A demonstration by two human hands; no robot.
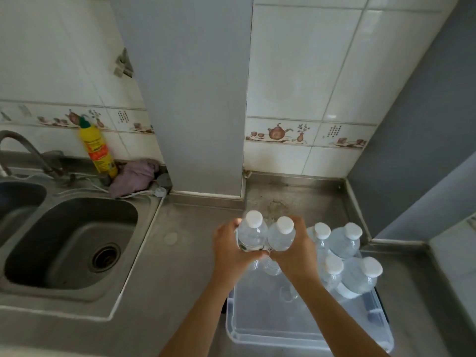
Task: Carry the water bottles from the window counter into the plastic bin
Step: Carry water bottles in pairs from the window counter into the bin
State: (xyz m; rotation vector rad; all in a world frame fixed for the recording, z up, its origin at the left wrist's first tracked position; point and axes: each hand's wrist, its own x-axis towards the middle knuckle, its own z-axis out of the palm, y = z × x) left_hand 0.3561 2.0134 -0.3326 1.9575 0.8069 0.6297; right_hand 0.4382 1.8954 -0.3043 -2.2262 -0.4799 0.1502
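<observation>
Two clear water bottles with white caps are pressed side by side between my hands, above the far end of the clear plastic bin (pixel 270 333). My left hand (pixel 229 251) grips the left bottle (pixel 251 233), and my right hand (pixel 296 251) grips the right bottle (pixel 282 235). Several more white-capped bottles stand upright inside the bin along its right side, among them one at the back (pixel 345 240) and one nearer (pixel 360 275). The bin's near left part holds nothing.
The bin rests on a steel counter (pixel 180 279). A steel sink (pixel 69 243) with a tap (pixel 23 150) lies to the left. A yellow detergent bottle (pixel 99 153) and a purple cloth (pixel 134 176) sit against the tiled wall. A grey pillar (pixel 195 99) rises behind.
</observation>
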